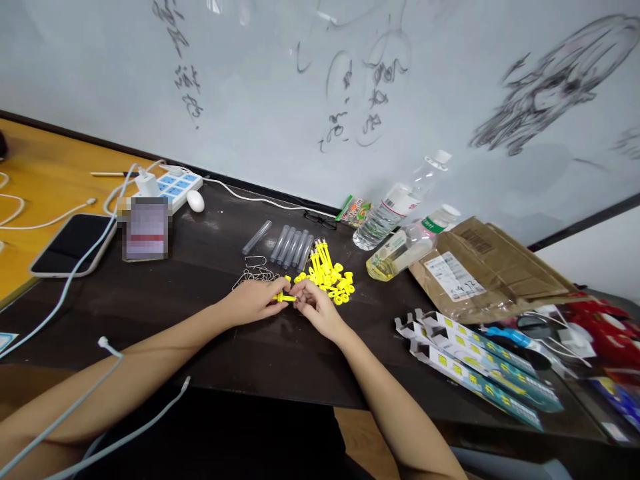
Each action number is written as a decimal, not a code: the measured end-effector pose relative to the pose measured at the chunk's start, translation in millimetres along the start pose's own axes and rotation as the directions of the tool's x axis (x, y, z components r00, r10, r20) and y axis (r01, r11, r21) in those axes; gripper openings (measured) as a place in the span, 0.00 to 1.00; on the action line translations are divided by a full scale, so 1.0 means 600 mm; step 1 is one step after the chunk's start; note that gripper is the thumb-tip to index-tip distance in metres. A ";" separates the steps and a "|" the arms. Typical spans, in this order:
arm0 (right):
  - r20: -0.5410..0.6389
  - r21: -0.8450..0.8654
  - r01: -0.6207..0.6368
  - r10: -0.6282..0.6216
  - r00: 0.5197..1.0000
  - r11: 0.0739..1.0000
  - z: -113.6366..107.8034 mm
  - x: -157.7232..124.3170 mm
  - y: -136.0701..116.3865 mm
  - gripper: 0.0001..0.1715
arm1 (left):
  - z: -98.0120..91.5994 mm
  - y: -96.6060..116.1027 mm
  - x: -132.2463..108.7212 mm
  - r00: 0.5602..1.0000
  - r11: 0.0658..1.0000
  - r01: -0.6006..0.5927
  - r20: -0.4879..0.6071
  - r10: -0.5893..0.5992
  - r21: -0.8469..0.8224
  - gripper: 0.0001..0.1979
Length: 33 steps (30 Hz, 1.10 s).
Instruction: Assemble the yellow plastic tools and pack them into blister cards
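Observation:
My left hand and my right hand meet over the dark table, each pinching an end of one small yellow plastic piece. Just behind them lies a heap of several more yellow plastic pieces. A row of clear plastic tubes lies behind the heap, with one tube apart to the left. A tangle of thin metal wire springs rests beside my left hand.
Two plastic bottles lie right of the heap, beside a brown cardboard package. Printed card packs lie at the right. A power strip, white cables and a phone are at the left. A whiteboard wall stands behind.

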State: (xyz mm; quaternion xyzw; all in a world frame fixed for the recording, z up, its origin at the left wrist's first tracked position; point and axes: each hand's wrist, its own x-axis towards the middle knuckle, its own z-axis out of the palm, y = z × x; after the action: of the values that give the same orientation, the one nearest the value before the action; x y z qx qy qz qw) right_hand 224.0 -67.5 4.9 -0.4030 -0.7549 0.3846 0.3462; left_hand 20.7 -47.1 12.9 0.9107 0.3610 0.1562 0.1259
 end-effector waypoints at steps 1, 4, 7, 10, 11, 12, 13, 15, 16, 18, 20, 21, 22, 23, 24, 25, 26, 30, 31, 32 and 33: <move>0.005 -0.004 -0.006 0.006 1.000 1.000 0.003 -0.001 -0.001 0.07 | 0.002 -0.002 0.000 1.000 1.000 -0.008 0.000 0.008 0.009 0.13; -0.003 -0.026 -0.024 0.024 1.000 0.999 0.012 -0.001 0.000 0.07 | 0.008 -0.007 0.000 1.000 1.000 -0.017 -0.014 0.017 0.025 0.16; 0.001 -0.057 -0.040 0.040 0.999 0.998 0.022 -0.001 0.004 0.12 | 0.011 -0.007 -0.002 1.000 0.998 -0.024 -0.010 0.025 0.052 0.17; -0.003 -0.103 -0.038 0.038 0.999 0.994 0.029 0.000 0.003 0.12 | 0.009 -0.001 -0.004 0.998 0.997 -0.068 -0.005 0.069 0.036 0.16; -0.003 -0.119 -0.032 0.032 0.999 0.992 0.029 0.000 0.003 0.12 | 0.008 0.001 -0.004 0.996 0.996 -0.084 -0.006 0.084 0.020 0.17; 0.000 -0.134 -0.026 0.026 1.000 0.991 0.028 0.000 0.002 0.11 | 0.007 0.002 -0.004 0.996 0.996 -0.091 -0.005 0.091 0.005 0.17; 0.003 -0.147 -0.023 0.024 1.000 0.989 0.025 0.000 0.001 0.10 | 0.006 0.001 -0.003 0.996 0.996 -0.088 -0.001 0.088 -0.006 0.18; 0.009 -0.162 -0.034 0.036 0.999 0.986 0.016 0.001 0.000 0.09 | 0.004 -0.002 -0.002 0.998 0.998 -0.057 0.002 0.057 -0.020 0.19; 0.013 -0.161 -0.043 0.046 0.999 0.986 0.011 0.001 -0.001 0.09 | 0.003 -0.005 -0.002 0.999 0.999 -0.037 0.001 0.037 -0.026 0.20; 0.027 -0.138 -0.061 0.065 0.998 0.989 0.002 0.002 -0.003 0.09 | 0.003 -0.010 0.000 1.000 0.999 -0.009 -0.010 0.009 -0.039 0.21; 0.051 -0.106 -0.080 0.086 0.995 0.991 -0.004 0.002 -0.005 0.09 | 0.002 -0.014 0.001 0.999 0.998 0.003 -0.033 -0.005 -0.059 0.20; 0.059 -0.088 -0.094 0.099 0.993 0.992 -0.006 0.003 -0.006 0.08 | 0.000 -0.015 0.001 0.999 0.997 0.012 -0.050 -0.015 -0.073 0.20; 0.063 -0.066 -0.112 0.116 0.991 0.992 -0.008 0.003 -0.007 0.07 | -0.002 -0.017 0.002 0.997 0.995 0.028 -0.067 -0.035 -0.098 0.19; 0.068 -0.038 -0.136 0.138 0.988 0.990 -0.009 0.004 -0.007 0.07 | -0.006 -0.018 0.003 0.994 0.989 0.050 -0.086 -0.062 -0.141 0.18; 0.081 -0.004 -0.166 0.166 0.983 0.986 -0.011 0.004 -0.007 0.07 | -0.011 -0.020 0.005 0.990 0.976 0.073 -0.105 -0.096 -0.206 0.17; 0.102 0.038 -0.203 0.198 0.975 0.978 -0.014 0.005 -0.006 0.08 | -0.017 -0.022 0.006 0.985 0.950 0.093 -0.114 -0.132 -0.298 0.15; 0.133 0.084 -0.245 0.233 0.963 0.966 -0.017 0.005 -0.006 0.08 | -0.023 -0.023 0.008 0.978 0.905 0.103 -0.126 -0.169 -0.412 0.15; 0.313 0.276 -0.382 0.294 0.903 0.882 -0.022 0.005 -0.008 0.09 | -0.040 -0.027 0.017 0.948 0.517 0.144 -0.031 -0.316 -0.844 0.17; 0.352 0.316 -0.397 0.282 0.892 0.862 -0.020 0.004 -0.009 0.10 | -0.039 -0.027 0.018 0.938 0.401 0.156 0.008 -0.347 -0.903 0.18; 0.389 0.350 -0.407 0.264 0.883 0.844 -0.016 0.003 -0.012 0.11 | -0.037 -0.026 0.020 0.928 0.296 0.161 0.043 -0.370 -0.942 0.18; 0.420 0.379 -0.414 0.245 0.874 0.827 -0.011 0.002 -0.014 0.12 | -0.033 -0.024 0.021 0.920 0.204 0.157 0.068 -0.386 -0.966 0.18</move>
State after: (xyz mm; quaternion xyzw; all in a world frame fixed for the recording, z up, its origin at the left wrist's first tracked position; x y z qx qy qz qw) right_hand 225.8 -67.7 15.3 -0.3602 -0.6096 0.6721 0.2167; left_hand 12.9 -25.7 28.2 0.5465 0.3559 0.4029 0.6422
